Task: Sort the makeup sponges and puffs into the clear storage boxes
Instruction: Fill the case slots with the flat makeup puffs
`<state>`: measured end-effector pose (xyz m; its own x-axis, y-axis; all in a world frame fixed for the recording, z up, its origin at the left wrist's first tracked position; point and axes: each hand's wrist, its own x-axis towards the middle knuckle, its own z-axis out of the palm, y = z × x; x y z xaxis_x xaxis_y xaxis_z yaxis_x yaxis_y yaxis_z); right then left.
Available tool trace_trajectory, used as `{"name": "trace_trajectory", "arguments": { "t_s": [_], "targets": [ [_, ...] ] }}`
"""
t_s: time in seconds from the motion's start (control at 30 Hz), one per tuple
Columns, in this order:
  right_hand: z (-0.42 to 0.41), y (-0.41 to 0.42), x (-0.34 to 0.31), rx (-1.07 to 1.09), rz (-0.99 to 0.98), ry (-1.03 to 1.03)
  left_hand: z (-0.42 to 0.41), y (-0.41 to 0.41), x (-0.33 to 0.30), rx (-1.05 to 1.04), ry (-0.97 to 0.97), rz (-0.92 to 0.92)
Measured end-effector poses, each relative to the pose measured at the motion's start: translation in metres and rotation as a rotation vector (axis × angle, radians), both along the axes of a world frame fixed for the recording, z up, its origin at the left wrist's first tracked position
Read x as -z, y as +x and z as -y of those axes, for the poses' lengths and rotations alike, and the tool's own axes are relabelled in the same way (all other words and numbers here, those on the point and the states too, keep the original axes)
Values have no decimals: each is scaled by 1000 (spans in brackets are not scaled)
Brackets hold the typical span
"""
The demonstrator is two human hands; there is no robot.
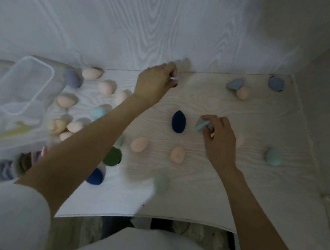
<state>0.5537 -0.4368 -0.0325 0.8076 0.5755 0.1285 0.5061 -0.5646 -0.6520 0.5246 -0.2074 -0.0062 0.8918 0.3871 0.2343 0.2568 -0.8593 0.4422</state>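
Observation:
Makeup sponges lie scattered over the pale wooden table (236, 190). My right hand (218, 137) grips a pale teal sponge (200, 126) near the table's middle, just right of a dark navy sponge (178, 121). My left hand (155, 84) reaches to the table's back edge with its fingers curled; a small light thing shows at the fingertips, too blurred to name. Two peach sponges (139, 144) (177, 154) lie in front of my hands. Clear storage boxes (23, 85) stand at the far left, partly stacked.
Several peach, blue and lilac sponges (72, 78) cluster beside the boxes. A green sponge (112, 156) and a blue one (95, 175) lie under my left forearm. More grey-blue sponges (275, 83) sit at the back right, a teal one (273, 156) at right. Walls close the back and right.

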Motion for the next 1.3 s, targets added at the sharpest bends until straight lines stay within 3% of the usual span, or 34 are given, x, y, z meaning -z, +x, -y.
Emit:
{"name": "trace_trajectory", "arguments": {
  "t_s": [0.1, 0.23, 0.33, 0.5, 0.8, 0.93, 1.1, 1.3],
  "targets": [
    [-17, -38, -13, -28, -53, 72, 9, -90, -24, -230, -402, 90],
    [-64, -109, -19, -142, -212, 106, 7, -227, -31, -558, -682, 233],
    [-98, -158, -23, -248, -252, 119, -4, -312, -25, -743, -708, 225],
    [-154, -237, -28, -410, -236, 92, -48, -423, -22, -983, -570, 235],
    [-215, -324, -25, -449, -174, 69, -127, -469, -13, -809, -521, 106],
    [-220, -338, -25, -412, -170, 14, -125, -466, -2, -612, -441, -78],
    [-218, -340, -29, -368, -159, 26, -119, -456, 9, -545, -403, -139],
    [-210, -338, -25, -328, -168, 21, -121, -447, 20, -463, -251, -350]
  ]
}}
